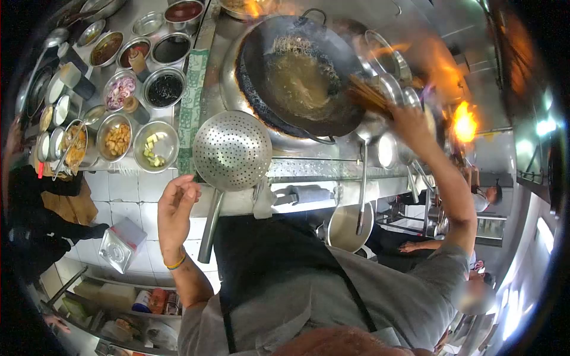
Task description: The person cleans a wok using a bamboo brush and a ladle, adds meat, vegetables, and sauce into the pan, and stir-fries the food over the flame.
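Observation:
My right hand (411,126) grips a bamboo wok brush (371,97), its bristle end over the right rim of a large black wok (261,65). Murky brownish water (300,80) lies in the wok, and steam rises from it. My left hand (179,202) is raised by the counter's front edge, fingers loosely bent and holding nothing. Just right of it, a perforated metal strainer (231,149) rests at the stove edge, its handle (212,228) pointing toward me, apart from the hand.
Metal bowls of onion (120,90), fried pieces (117,139) and pale chopped vegetables (155,147) stand at left with sauces and bottles. A ladle (363,184) lies right of the wok. Flames (464,121) flare farther right. Below the counter is a deep pot (350,228). Other people stand at both sides.

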Tool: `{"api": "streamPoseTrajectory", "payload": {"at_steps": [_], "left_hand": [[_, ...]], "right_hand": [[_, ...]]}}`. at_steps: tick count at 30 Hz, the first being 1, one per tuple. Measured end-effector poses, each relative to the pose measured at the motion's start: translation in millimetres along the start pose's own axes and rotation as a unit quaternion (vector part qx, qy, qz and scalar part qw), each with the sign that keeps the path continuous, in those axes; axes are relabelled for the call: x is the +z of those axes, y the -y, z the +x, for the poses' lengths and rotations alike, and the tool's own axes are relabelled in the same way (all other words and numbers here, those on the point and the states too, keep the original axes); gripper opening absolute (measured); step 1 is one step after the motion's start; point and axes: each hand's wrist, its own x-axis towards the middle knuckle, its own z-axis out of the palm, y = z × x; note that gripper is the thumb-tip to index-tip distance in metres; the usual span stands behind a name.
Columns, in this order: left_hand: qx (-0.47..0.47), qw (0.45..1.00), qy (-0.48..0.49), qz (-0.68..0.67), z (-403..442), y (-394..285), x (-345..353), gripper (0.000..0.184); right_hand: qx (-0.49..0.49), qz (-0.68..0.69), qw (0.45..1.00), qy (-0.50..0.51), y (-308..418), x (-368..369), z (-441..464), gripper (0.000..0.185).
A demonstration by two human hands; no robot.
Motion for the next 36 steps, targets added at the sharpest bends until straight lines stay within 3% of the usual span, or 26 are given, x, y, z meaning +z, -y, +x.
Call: {"api": "streamPoseTrajectory", "payload": {"at_steps": [1, 3, 5, 8, 11, 15, 17, 20, 22, 23, 26, 30, 33, 34, 36], "left_hand": [[-0.002, 1.000, -0.007, 0.001, -2, -1, -3, 0.029], [-0.002, 1.000, -0.020, 0.005, -5, -3, -11, 0.028], [-0.002, 0.999, -0.040, 0.002, -4, -3, -20, 0.028], [0.013, 0.999, -0.039, 0.006, -2, 2, -20, 0.031], [0.050, 0.997, -0.005, 0.061, 4, 2, -1, 0.028], [0.144, 0.971, 0.142, 0.125, 19, 0, 99, 0.020], [0.298, 0.913, 0.194, 0.201, 32, 7, 154, 0.017], [0.361, 0.829, 0.220, 0.367, 51, 14, 215, 0.024], [0.434, 0.804, 0.145, 0.379, 53, 32, 235, 0.027], [0.468, 0.787, 0.109, 0.388, 56, 37, 239, 0.029], [0.442, 0.793, 0.126, 0.400, 62, 39, 243, 0.030], [0.389, 0.807, 0.151, 0.418, 75, 33, 261, 0.026], [0.382, 0.815, 0.088, 0.427, 85, 43, 272, 0.025], [0.363, 0.816, 0.080, 0.442, 87, 46, 274, 0.025], [0.329, 0.812, 0.083, 0.475, 94, 58, 275, 0.027]], "right_hand": [[-0.003, 0.030, 1.000, -0.002, 13, -25, -14, 0.051], [-0.028, 0.072, 0.990, 0.122, 38, -78, -33, 0.047], [-0.050, 0.000, 0.985, 0.168, 20, -19, -27, 0.044], [0.062, -0.055, 0.996, 0.036, -10, 45, 4, 0.040], [0.122, -0.018, 0.992, -0.012, 10, -19, 5, 0.042], [0.008, 0.054, 0.994, 0.092, 69, -52, 0, 0.042], [-0.073, 0.115, 0.985, 0.108, 83, -1, 33, 0.039], [0.023, 0.053, 0.998, 0.026, 98, 60, 100, 0.032], [0.085, 0.055, 0.994, -0.048, 117, 83, 126, 0.029], [0.059, 0.051, 0.995, -0.053, 124, 76, 121, 0.025], [-0.004, 0.037, 0.996, -0.082, 134, 51, 74, 0.016], [0.082, 0.066, 0.985, -0.139, 96, 107, 139, 0.021], [0.098, 0.094, 0.989, -0.057, 131, 78, 128, 0.020], [0.023, 0.062, 0.996, -0.064, 137, 68, 109, 0.020], [0.011, 0.053, 0.988, -0.142, 131, 87, 111, 0.018]]}}
